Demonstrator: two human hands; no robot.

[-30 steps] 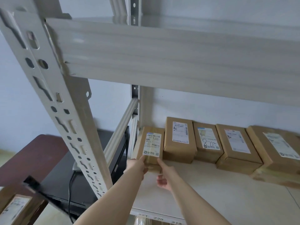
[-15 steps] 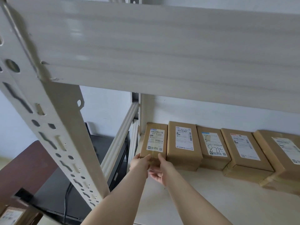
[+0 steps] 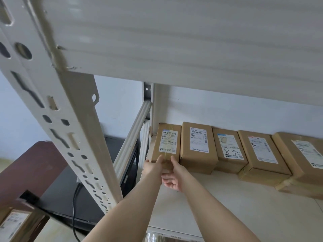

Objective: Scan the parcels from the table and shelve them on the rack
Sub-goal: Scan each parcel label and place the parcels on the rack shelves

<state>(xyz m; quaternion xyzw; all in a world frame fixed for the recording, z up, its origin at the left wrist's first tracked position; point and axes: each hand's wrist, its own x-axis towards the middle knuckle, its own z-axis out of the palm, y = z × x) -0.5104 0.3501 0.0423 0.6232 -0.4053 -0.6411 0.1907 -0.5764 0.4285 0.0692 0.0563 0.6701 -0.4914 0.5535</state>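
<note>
A small brown cardboard parcel (image 3: 167, 142) with a white label lies at the far left of the white rack shelf (image 3: 236, 206), against the back wall. My left hand (image 3: 153, 167) holds its near left corner, thumb on top. My right hand (image 3: 174, 175) holds its near right edge, thumb on top and fingers curled below. Several more labelled parcels lie in a row to its right, the nearest one (image 3: 198, 145) touching it.
The rack's white perforated upright (image 3: 57, 123) stands close on the left and the upper shelf beam (image 3: 174, 49) hangs overhead. A dark brown table (image 3: 29, 168) and a black device with a cable (image 3: 76, 194) lie below left. Another parcel (image 3: 14, 224) sits at bottom left.
Both hands have pushed the parcel back along the shelf until it lies flat in line with the row. The camera has moved closer under the upper shelf.
</note>
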